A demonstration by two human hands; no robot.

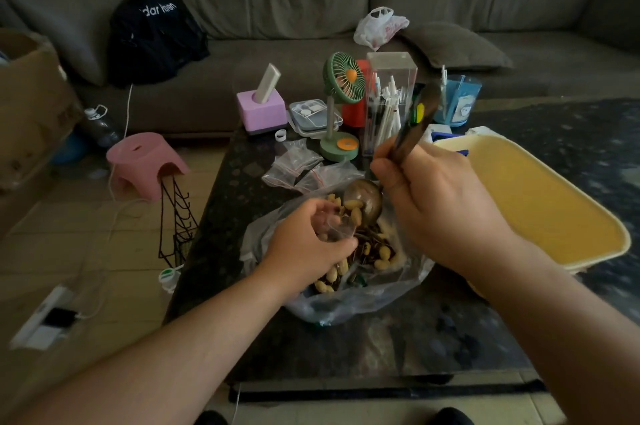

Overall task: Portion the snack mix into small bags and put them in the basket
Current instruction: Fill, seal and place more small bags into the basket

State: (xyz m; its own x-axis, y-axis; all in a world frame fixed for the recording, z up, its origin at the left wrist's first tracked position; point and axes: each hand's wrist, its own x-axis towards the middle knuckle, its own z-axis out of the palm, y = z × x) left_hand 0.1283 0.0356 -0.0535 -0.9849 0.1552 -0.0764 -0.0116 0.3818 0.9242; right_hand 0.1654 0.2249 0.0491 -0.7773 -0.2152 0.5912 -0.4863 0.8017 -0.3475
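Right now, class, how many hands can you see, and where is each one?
2. The left hand holds a small clear bag over the snack mix. The right hand grips the spoon above it. None appear hidden.

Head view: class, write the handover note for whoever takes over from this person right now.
Left hand: holds a small clear bag open over the big bag of snack mix.
Right hand: grips a spoon by the handle, its bowl loaded with nuts at the small bag's mouth.
Spare small bags lie behind the mix; the yellow basket sits to the right with no filled bag visible inside.
Done: one scoop lifted.
Left: fill this bag, put it in the basket, repeat.
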